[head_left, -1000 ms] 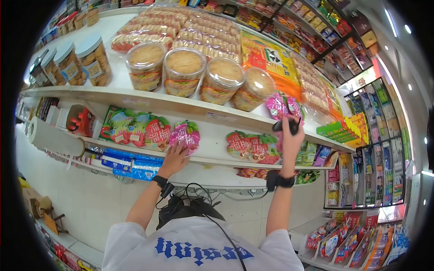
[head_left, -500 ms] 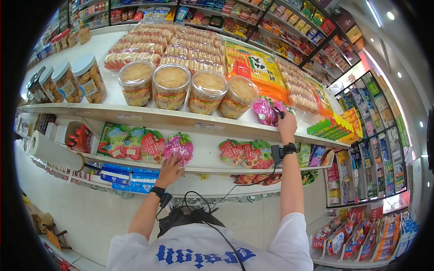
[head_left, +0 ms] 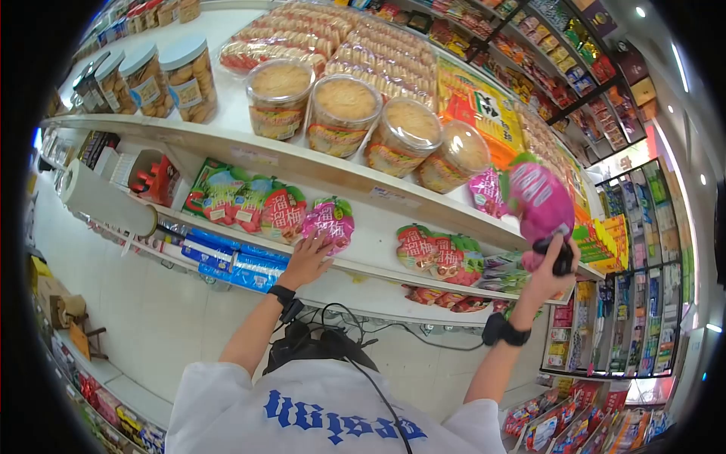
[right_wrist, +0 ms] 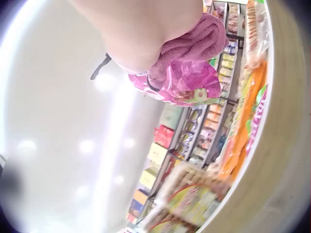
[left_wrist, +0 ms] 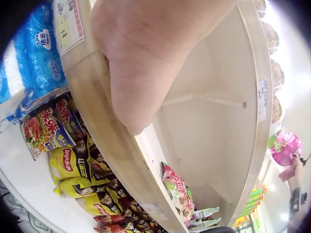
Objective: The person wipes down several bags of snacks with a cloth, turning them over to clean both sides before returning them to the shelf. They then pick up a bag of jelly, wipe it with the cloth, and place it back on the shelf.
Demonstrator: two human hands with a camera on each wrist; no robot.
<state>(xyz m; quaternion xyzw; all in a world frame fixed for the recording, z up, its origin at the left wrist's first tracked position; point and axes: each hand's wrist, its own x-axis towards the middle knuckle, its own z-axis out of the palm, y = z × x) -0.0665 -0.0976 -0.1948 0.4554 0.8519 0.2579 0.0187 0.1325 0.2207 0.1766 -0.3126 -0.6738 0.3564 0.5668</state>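
Observation:
In the head view my left hand (head_left: 308, 261) rests its fingers on the lower part of a purple plum snack bag (head_left: 333, 221) on the middle shelf. My right hand (head_left: 550, 276) holds up another purple plum bag (head_left: 541, 198) by its bottom end, in front of the top shelf's right part. Bunched in the same hand are a pink cloth (right_wrist: 201, 41) and a small black object (head_left: 562, 261) of unclear kind. Behind the raised bag, one more purple bag (head_left: 486, 191) sits on the top shelf beside a tub of biscuits (head_left: 455, 155).
Red and green plum bags (head_left: 283, 212) line the middle shelf left of my left hand, with more (head_left: 439, 253) to the right. Several biscuit tubs (head_left: 344, 113) stand along the top shelf's edge (head_left: 325, 166). A paper roll (head_left: 106, 198) juts out at left. Cables (head_left: 408, 333) hang before my body.
My right hand reached to the purple bags on the top shelf, then lifted one off towards me and to the right. The left hand stays on its bag.

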